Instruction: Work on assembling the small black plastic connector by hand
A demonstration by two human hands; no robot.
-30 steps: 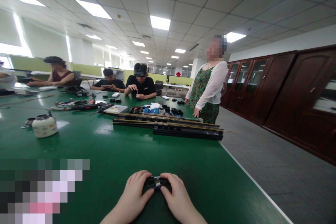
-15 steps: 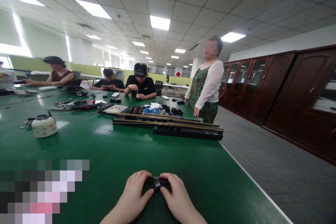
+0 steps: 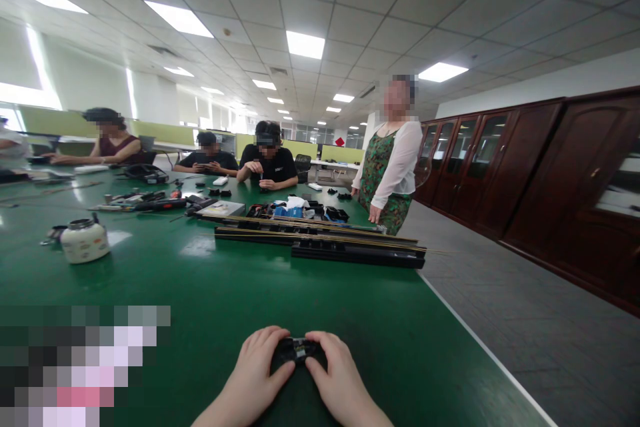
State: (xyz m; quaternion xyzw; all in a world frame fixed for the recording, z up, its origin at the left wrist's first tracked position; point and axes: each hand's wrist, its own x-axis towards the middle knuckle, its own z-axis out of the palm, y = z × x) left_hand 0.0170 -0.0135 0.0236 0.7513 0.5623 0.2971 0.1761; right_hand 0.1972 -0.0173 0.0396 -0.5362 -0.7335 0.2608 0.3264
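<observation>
Low in the view, both my hands rest on the green table [image 3: 210,280] and pinch one small black part [image 3: 299,349] between them. My left hand [image 3: 255,373] grips its left end with curled fingers and thumb. My right hand [image 3: 335,377] grips its right end the same way. A pale metal spot shows on the part's top; the rest of it is hidden by my fingers.
Long black rails [image 3: 325,240] lie across the table's middle. A white jar [image 3: 84,241] stands at the left, with tools and small parts behind it. Three seated people work at the far end; a person in a green dress [image 3: 393,167] stands by the right edge. Dark wooden cabinets [image 3: 550,173] line the right wall.
My hands and the black part have barely moved. The standing person has shifted a little to the left.
</observation>
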